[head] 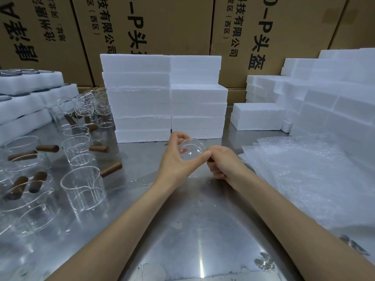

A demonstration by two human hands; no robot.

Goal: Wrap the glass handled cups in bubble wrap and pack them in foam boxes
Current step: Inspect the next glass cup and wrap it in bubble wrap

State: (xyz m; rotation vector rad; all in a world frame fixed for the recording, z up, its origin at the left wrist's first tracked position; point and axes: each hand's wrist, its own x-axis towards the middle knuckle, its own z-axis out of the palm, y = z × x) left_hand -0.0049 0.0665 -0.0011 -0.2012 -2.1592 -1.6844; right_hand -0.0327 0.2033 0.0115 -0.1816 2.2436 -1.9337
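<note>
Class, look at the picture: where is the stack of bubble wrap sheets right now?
In the head view, the bubble wrap sheets lie flat on the metal table, on the person's right, beside the right hand and in front of the foam boxes.

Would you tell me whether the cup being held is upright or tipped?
Tipped: the glass cup lies sideways between the left hand and right hand, its round end facing the camera.

One glass cup [191, 151] is held above the table [182, 230] by two hands, left [178, 159] and right [223, 165]; two central stacks of foam boxes [140, 98] are seen, one pile of bubble wrap sheets [314, 175], and roughly a dozen wooden-handled cups [83, 187], uncountable exactly
</note>
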